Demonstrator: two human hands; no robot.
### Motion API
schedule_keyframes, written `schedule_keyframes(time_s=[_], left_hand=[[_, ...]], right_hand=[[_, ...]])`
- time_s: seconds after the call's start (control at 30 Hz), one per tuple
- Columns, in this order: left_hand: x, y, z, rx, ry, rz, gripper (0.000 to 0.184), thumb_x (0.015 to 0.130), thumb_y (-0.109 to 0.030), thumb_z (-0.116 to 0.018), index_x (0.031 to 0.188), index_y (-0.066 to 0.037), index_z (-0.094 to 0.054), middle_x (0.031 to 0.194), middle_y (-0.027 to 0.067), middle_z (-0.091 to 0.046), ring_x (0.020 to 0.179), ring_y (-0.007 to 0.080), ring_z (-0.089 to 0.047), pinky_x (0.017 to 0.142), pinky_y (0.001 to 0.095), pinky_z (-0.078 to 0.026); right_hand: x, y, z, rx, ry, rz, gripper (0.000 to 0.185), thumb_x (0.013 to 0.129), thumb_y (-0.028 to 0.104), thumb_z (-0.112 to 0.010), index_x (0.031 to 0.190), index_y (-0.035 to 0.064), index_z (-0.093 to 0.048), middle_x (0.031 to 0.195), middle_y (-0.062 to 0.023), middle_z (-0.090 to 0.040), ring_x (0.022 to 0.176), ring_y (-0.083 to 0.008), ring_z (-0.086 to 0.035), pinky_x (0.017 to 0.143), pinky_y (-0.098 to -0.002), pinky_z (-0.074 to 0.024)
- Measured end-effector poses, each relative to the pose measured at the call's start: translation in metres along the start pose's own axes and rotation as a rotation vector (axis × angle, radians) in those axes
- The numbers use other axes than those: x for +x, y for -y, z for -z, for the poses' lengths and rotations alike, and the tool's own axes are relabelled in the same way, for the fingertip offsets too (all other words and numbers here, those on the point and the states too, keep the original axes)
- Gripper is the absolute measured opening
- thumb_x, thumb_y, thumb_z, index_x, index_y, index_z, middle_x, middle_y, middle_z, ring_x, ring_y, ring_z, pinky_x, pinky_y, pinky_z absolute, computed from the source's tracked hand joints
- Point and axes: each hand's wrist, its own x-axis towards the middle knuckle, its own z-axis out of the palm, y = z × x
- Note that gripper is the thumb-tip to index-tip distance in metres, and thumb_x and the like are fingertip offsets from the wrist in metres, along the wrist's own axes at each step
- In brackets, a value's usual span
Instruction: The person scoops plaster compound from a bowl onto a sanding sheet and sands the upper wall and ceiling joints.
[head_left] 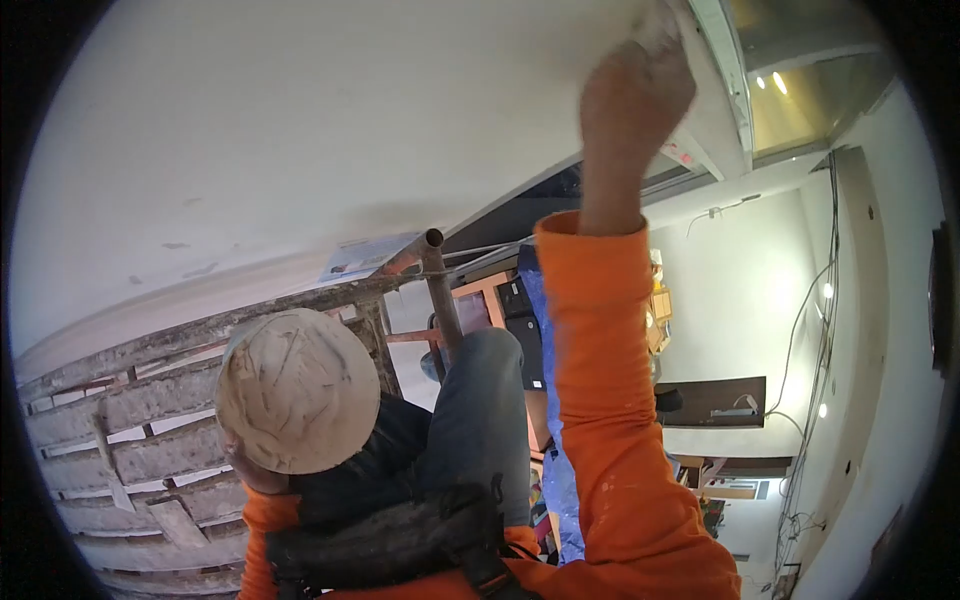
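My left hand (258, 472) is wrapped around the lower edge of a round tub (300, 390) held in front of my lap. Its face is covered with smeared, off-white putty. My right hand (645, 90) reaches high against the edge of a white wall panel (380, 110), beside a pale frame (728, 85). The fingers there are closed and dusted white, slightly blurred. What they hold, if anything, I cannot make out.
Worn scaffold planks (160, 420) with gaps lie at my left. A rusty pipe post (440, 290) stands near my bent knee (485, 390). Loose cables (830, 260) run along the far wall. Blue sheeting (565, 490) hangs below my right arm.
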Motion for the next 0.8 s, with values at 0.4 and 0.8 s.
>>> schedule_keyframes(time_s=[0.4, 0.8], left_hand=[[-0.005, -0.006, -0.019, -0.095, -0.065, 0.013, 0.07, 0.086, -0.042, -0.053, 0.14, -0.002, -0.032, 0.141, 0.0162, -0.038, 0.127, 0.0309, -0.042, 0.104, 0.0455, -0.038], [-0.001, -0.008, -0.024, 0.022, -0.075, -0.059, 0.072, 0.084, -0.048, -0.055, 0.14, -0.008, -0.036, 0.141, 0.014, -0.04, 0.126, 0.0343, -0.042, 0.102, 0.0522, -0.04]], right_hand=[[0.003, -0.107, 0.086, -0.39, 0.15, 0.087, 0.022, 0.089, 0.019, -0.052, 0.091, -0.0013, -0.061, 0.081, -0.0065, -0.06, 0.075, -0.0148, -0.058, 0.066, -0.0265, -0.0479], [-0.007, 0.064, 0.034, -0.049, 0.301, 0.002, 0.015, 0.079, 0.006, -0.042, 0.078, -0.0029, -0.055, 0.07, -0.0084, -0.057, 0.054, -0.0165, -0.053, 0.057, -0.0262, -0.0451]])
